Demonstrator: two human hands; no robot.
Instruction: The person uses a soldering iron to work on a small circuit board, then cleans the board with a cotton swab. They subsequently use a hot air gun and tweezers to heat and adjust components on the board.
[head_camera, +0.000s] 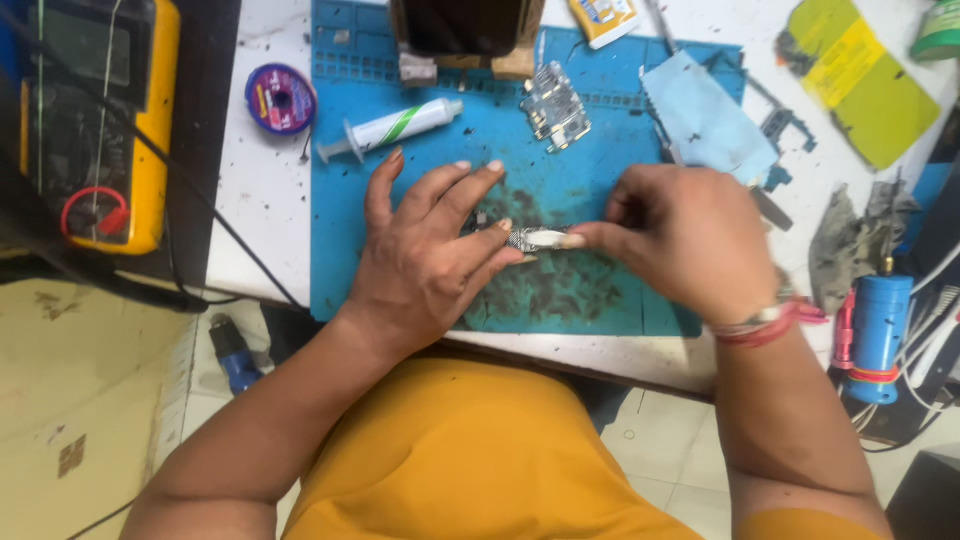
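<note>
Top: a yellow-orange shirt (470, 450) was worn, with short sleeves.
Right wrist: red thread bands (762, 328) were tied on.
Left hand (425, 260): nothing was worn.

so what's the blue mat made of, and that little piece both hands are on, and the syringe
Mat: looks like matte rubber or silicone, with moulded compartments along its far edge and dark debris on it. Piece: likely metal, silvery and glinting, held between the left hand and right hand; too small to be sure. Syringe: glossy white plastic with a green stripe and a clear tip.
</note>
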